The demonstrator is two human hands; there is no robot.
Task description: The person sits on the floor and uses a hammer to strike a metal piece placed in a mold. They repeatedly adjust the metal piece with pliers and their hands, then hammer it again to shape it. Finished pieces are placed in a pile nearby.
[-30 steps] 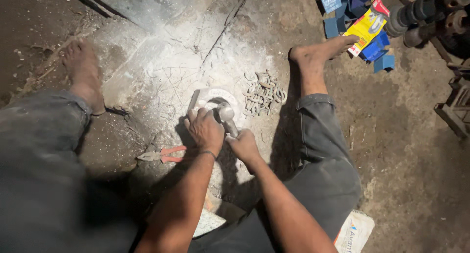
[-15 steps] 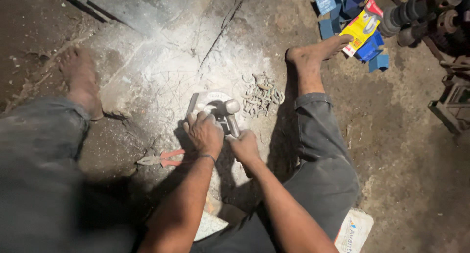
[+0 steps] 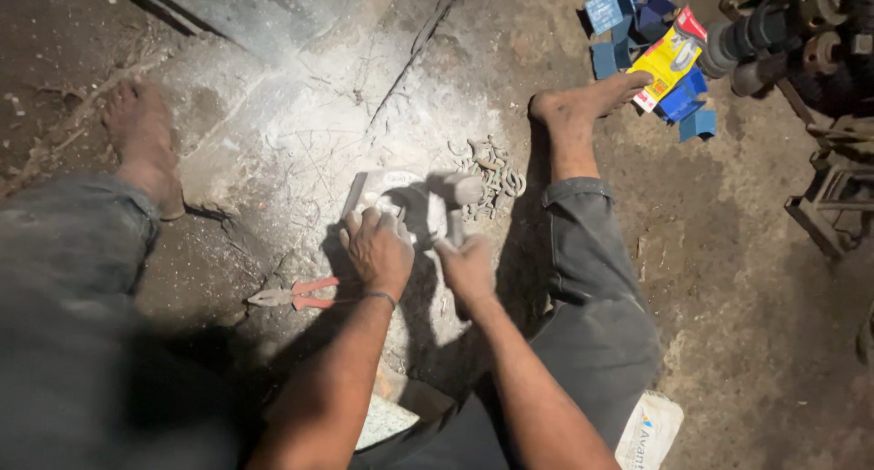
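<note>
Dusty concrete floor (image 3: 273, 142) | L hand (image 3: 378, 252) presses metal block (image 3: 401, 192) | R hand (image 3: 466, 270) grips hammer (image 3: 460, 197)

Rough, dusty concrete floor (image 3: 746, 279), a crack (image 3: 428, 42) running through a bright pale patch; dark rusty machinery (image 3: 810, 42) sits at the upper right edge.

The left hand (image 3: 378, 250) covers the near part of the pale metal piece (image 3: 401, 192), so what its fingers press is hidden. The right hand (image 3: 466, 268) wraps a hammer's (image 3: 460, 197) handle; only the blurred head shows. The heap of small metal rings (image 3: 496, 174) is too small to count. Machinery (image 3: 801, 33), perhaps a motor, is cut by the right edge, the white sack (image 3: 648, 432) by the bottom edge.
</note>
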